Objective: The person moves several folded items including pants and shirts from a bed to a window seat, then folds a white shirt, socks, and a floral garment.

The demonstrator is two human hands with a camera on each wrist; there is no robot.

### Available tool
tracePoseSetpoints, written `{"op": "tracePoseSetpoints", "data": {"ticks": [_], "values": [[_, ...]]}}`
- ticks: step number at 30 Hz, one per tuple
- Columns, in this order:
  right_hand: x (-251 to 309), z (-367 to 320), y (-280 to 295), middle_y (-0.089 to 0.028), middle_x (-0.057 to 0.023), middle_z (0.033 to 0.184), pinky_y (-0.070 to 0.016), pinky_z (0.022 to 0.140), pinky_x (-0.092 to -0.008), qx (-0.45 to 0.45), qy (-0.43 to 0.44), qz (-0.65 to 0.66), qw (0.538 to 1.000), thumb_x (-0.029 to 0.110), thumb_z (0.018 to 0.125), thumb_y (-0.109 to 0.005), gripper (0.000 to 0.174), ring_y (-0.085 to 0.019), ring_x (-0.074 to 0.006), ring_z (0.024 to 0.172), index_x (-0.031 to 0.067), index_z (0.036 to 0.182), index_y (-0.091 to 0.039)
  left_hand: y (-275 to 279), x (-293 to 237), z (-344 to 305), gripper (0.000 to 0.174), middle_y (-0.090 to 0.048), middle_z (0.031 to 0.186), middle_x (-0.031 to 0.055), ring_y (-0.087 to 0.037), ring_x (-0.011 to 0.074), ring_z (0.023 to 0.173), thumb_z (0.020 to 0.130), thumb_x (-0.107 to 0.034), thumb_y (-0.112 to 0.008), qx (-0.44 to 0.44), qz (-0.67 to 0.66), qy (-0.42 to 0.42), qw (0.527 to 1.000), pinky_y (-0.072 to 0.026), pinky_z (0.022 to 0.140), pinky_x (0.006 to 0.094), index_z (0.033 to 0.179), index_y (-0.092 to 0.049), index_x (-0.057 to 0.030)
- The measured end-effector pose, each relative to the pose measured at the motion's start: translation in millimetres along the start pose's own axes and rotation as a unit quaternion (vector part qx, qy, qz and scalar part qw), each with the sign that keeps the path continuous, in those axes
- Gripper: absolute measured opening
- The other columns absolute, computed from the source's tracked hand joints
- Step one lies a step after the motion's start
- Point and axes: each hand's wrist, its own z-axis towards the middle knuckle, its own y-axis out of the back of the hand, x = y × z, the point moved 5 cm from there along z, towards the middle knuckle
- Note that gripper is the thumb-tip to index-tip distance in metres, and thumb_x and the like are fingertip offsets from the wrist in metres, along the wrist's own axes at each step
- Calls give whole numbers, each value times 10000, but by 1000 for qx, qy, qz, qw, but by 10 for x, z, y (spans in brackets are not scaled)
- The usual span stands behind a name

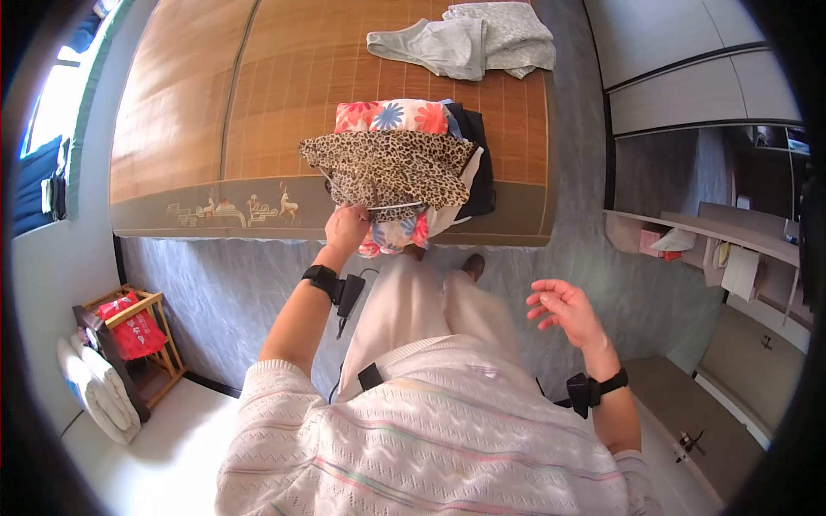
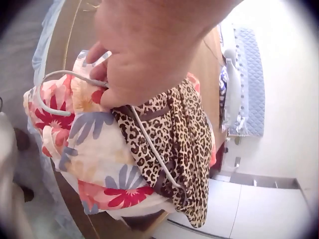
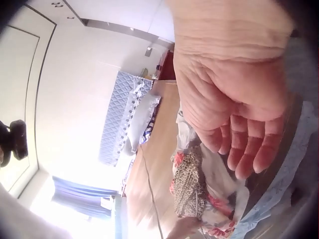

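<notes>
A leopard-print garment (image 1: 387,168) lies over a pile of clothes at the bed's near edge, with a floral cloth (image 1: 391,115) showing behind it and below it. My left hand (image 1: 347,227) pinches a pale hanger (image 2: 154,149) near its hook; one arm of the hanger runs inside the leopard garment (image 2: 184,134) in the left wrist view. The hook curves out over the floral cloth (image 2: 99,144). My right hand (image 1: 568,314) is held in the air right of my legs, fingers loosely bent and holding nothing; in the right wrist view the hand (image 3: 234,104) shows its palm.
Grey garments (image 1: 465,43) lie at the bed's far right. Dark clothing (image 1: 476,159) sticks out right of the pile. The bed's mat (image 1: 284,77) spreads left. A wooden rack with a red bag (image 1: 133,327) stands at lower left, and shelves (image 1: 731,232) line the right.
</notes>
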Motion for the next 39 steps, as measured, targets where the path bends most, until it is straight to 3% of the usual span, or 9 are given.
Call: {"op": "tracePoseSetpoints", "data": {"ticks": [7,9,12,17,19,24,26,31,39], "values": [[239,-61,78,-608,-66,963,-494,630,-252,23,38,-37,998,160,893,-515,270,-610,-145,799,26,1127,-518,-25,55,-121,179,-634,715,78,-625,220,671,672,-126,-654,-15,-221,101,970,-491,601,319,840,-646,-66],[282,-90,219,-608,-67,961,-496,629,-253,30,54,-49,997,155,895,-516,259,-612,-149,800,30,1122,-521,495,-481,-302,219,-607,695,54,-615,172,617,717,-77,-615,55,-489,76,867,-490,533,265,927,-625,-17],[337,-146,524,-609,-63,963,-495,630,-251,52,91,-69,992,147,895,-517,257,-614,-146,803,36,1127,-522,962,-1199,-450,276,-583,710,57,-614,168,605,745,-44,-593,77,-584,103,801,-500,516,239,1006,-573,43],[470,-420,929,-608,-55,998,-483,670,-237,97,158,-113,976,132,879,-539,313,-585,-100,803,48,1179,-505,919,-2546,-730,271,-613,775,113,-634,201,650,765,-44,-591,116,-621,81,771,-531,567,283,1000,-536,78],[470,-375,1010,-599,-74,1041,-483,750,-265,123,305,-128,936,126,851,-581,385,-584,-140,863,42,1211,-473,697,-3143,-835,204,-634,813,151,-634,204,690,840,-54,-534,150,-660,51,734,-526,608,287,1010,-535,58],[571,-630,1508,-609,-115,1010,-477,766,-306,-94,461,-209,857,195,821,-629,413,-598,-182,891,8,1154,-472,259,-4735,-1045,235,-631,928,135,-628,205,836,875,-119,-516,244,-698,-27,673,-514,734,295,1033,-555,51],[482,-684,1935,-630,-107,933,-485,721,-301,-115,420,-58,898,202,837,-609,366,-613,-180,841,5,1125,-498,113,-5212,-1025,253,-631,957,119,-619,188,884,891,-148,-504,273,-703,-57,654,-502,780,292,1042,-568,45],[335,-1138,2723,-627,-49,888,-478,710,-269,-250,444,124,852,189,904,-525,240,-566,-83,830,10,1057,-567,-182,-6192,-1128,331,-606,1048,120,-604,198,939,921,-176,-466,395,-662,-129,623,-481,830,318,1146,-508,64],[418,-1979,3865,-628,-70,906,-468,598,-244,-425,472,233,737,241,911,-511,190,-612,-143,769,61,898,-572,-134,-6948,-1356,392,-602,1073,107,-586,179,972,885,-159,-545,553,-524,-293,578,-459,831,286,1240,-465,-13]]}}
